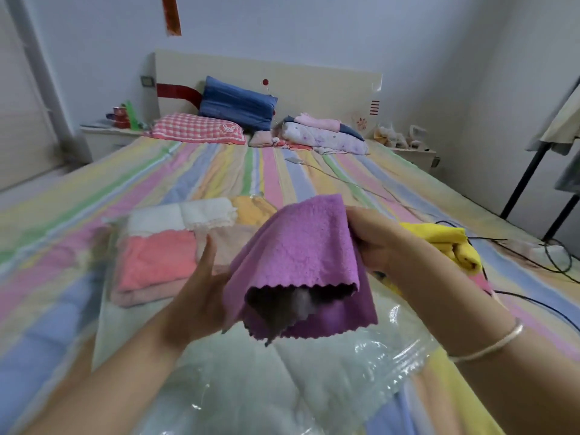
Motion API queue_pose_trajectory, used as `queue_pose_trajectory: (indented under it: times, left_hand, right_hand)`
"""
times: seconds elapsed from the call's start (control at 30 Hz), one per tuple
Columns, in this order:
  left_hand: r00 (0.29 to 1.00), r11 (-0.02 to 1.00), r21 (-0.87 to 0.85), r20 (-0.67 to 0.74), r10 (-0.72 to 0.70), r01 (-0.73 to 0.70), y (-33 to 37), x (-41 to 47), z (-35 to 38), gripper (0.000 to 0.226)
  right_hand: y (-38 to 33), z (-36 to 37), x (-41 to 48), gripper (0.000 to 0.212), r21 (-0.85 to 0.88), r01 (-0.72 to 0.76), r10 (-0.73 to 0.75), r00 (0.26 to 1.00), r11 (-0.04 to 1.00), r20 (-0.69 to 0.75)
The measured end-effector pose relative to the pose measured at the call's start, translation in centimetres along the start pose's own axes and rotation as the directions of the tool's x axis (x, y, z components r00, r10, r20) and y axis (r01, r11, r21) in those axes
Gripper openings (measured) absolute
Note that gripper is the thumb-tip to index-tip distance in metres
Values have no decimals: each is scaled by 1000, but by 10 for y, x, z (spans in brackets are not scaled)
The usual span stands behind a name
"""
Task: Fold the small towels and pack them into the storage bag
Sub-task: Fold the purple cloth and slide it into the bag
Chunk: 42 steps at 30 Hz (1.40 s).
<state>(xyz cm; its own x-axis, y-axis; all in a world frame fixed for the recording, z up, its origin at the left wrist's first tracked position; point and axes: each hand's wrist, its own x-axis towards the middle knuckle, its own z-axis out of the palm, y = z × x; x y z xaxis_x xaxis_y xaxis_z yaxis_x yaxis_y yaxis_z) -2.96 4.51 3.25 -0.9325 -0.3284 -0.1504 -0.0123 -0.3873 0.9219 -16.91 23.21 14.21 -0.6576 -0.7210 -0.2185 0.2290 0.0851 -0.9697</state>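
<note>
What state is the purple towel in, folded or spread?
Folded over loosely: the purple towel hangs doubled from the right hand, left hand against its side, its two scalloped edges gaping below.

Soft, cool, even indoor light is seen, and shadows are kept faint. Glare is picked up on the storage bag (pixel 392 350) below the fingers (pixel 208 255). Deep shadow is held inside the purple towel (pixel 301 246) fold, right of those fingers. Frame edges are blurred and bowed by the wide lens; forearms are smeared.
</note>
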Motion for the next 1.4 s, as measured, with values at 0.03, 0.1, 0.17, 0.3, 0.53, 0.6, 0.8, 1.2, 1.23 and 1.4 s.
queue_pose_trajectory:
  times: [0.03, 0.1, 0.17, 0.3, 0.53, 0.6, 0.8, 1.2, 1.23, 1.4]
  left_hand:
    - [999, 999, 11, -11, -34, 34, -2, 0, -7, 53]
    - [995, 992, 78, -23, -99, 100, 2, -4, -14, 37]
    - [975, 947, 238, -91, -200, 217, -3, -7, -21, 28]
    - [933, 766, 594, -360, -17, 244, -23, -3, -53, 43]
    - [947, 411, 906, -214, 239, 101, -18, -19, -28, 22]
    - [968, 386, 922, -117, 224, 22, -23, -26, -14, 32]
    - [984, 102, 992, 62, 164, -79, -55, -43, 28, 126]
    - [957, -264, 920, 286, -56, -290, -12, -51, -15, 83]
    - [941, -288, 919, 187, -283, -269, -17, -55, -16, 83]
    - [985, 73, 996, 64, -161, -53, -15, -53, -30, 44]
  right_hand:
    - [12, 0, 4, 32, 58, -49, 47, 999, 997, 25]
    - [40, -5, 16, 30, 61, -101, 103, 994, 993, -27]
    - [79, -17, 29, 18, -196, -146, 106, 974, 970, -200]
    - [136, -31, 35, 19, -608, -248, -39, 908, 754, -418]
    - [144, -8, 17, 50, -859, -335, -43, 924, 388, -380]
    - [142, -6, 15, 47, -875, -355, -52, 918, 328, -392]
    - [123, 25, 16, 14, -170, -222, 166, 941, 960, -294]
    - [140, 6, -10, 17, -308, -277, 201, 945, 910, -257]
    - [146, 4, -13, 18, -403, -304, 202, 939, 863, -277]
    - [162, -5, -12, 31, -644, -300, 73, 932, 704, -355]
